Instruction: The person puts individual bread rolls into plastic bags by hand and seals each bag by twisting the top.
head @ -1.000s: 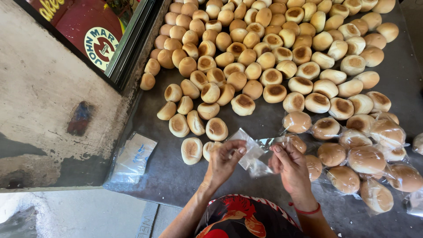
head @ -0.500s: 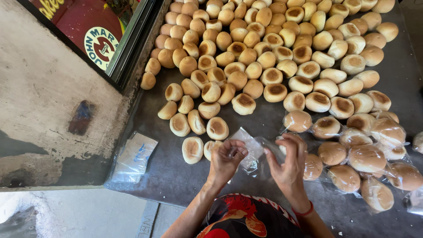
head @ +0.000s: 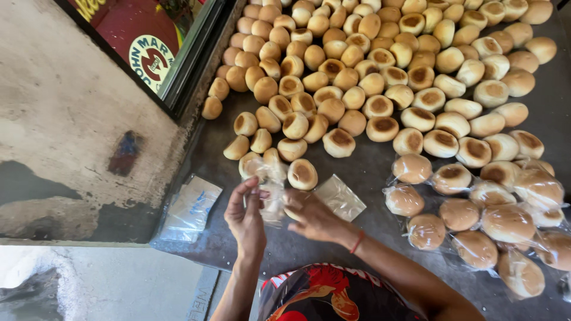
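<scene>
My left hand [head: 247,217] and my right hand [head: 309,215] hold a small clear plastic bag [head: 272,196] between them, close to my body, above the dark metal table [head: 369,172]. A bun looks to sit inside the bag. My left fingers pinch its left side and my right fingers grip its right side. Right behind the bag lie loose round buns [head: 302,173], the near edge of a large heap of buns [head: 380,65]. One empty clear bag [head: 340,197] lies flat just right of my right hand.
Several buns wrapped in clear bags [head: 476,214] are piled at the right. A stack of empty plastic bags [head: 190,209] lies at the table's left edge. A worn concrete ledge [head: 65,119] and a framed red sign [head: 148,41] border the left.
Both hands have shifted left, toward the nearest loose buns, carrying the clear bag. The bag now looks filled with a bun; an empty bag lies exposed to the right.
</scene>
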